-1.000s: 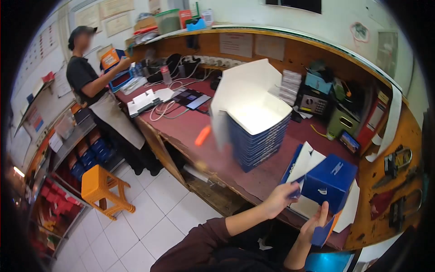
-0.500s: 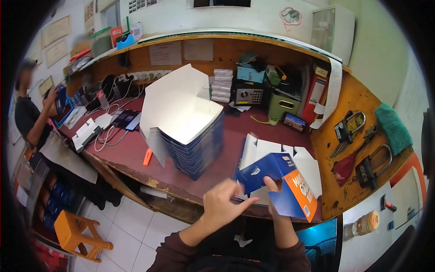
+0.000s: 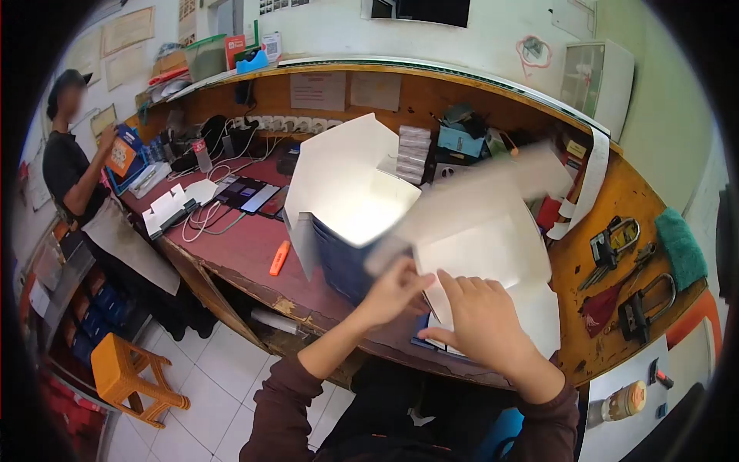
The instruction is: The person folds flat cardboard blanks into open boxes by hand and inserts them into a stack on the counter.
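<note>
An opened carton (image 3: 481, 250), white inside, stands tilted in front of me with its upper flap smeared by motion. My left hand (image 3: 394, 294) is closed in a pinch on the carton's near left edge. My right hand (image 3: 486, 317) lies against the carton's near side, thumb apart from the other fingers. Under and beside it are more white cardboard pieces (image 3: 543, 319) with a bit of blue showing. To the left of the carton rises a stack of nested blue cartons (image 3: 342, 262), white inside, its top one with flaps raised.
An orange highlighter (image 3: 280, 258) lies left of the stack. Phones (image 3: 258, 198) and cables are further back. Padlocks (image 3: 635, 312) and a green cloth (image 3: 680, 245) are at right. At far left a person (image 3: 73, 165) holds a blue and orange box (image 3: 123, 156). A plastic stool (image 3: 127, 369) stands below.
The blue and orange carton has been turned and spread, so its white inside now shows. My right hand has moved up onto its near side; my left hand now grips its edge.
</note>
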`<act>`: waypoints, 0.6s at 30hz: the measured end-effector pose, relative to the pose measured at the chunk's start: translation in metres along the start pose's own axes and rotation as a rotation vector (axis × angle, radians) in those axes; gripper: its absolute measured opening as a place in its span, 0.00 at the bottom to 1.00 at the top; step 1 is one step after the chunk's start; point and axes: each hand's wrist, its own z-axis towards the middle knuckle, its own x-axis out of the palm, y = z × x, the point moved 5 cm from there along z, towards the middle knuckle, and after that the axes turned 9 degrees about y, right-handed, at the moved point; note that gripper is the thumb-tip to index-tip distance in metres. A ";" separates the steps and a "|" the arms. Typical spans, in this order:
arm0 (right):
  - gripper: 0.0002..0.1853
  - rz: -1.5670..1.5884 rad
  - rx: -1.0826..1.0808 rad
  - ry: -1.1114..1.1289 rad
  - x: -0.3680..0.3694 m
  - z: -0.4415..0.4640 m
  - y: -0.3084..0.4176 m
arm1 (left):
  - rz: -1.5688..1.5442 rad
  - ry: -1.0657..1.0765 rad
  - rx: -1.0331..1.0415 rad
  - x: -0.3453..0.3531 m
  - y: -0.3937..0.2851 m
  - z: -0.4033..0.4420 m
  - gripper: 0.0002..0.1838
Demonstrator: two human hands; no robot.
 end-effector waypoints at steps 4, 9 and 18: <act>0.09 -0.415 -0.249 -0.085 -0.011 0.025 0.019 | -0.610 0.005 -0.118 -0.019 -0.021 -0.025 0.23; 0.12 -0.050 -0.396 0.047 -0.070 0.099 0.014 | 1.120 -0.469 0.271 -0.076 -0.067 -0.054 0.23; 0.22 0.284 -0.506 0.278 -0.036 0.184 0.026 | 1.340 -0.331 0.529 -0.105 -0.045 -0.041 0.06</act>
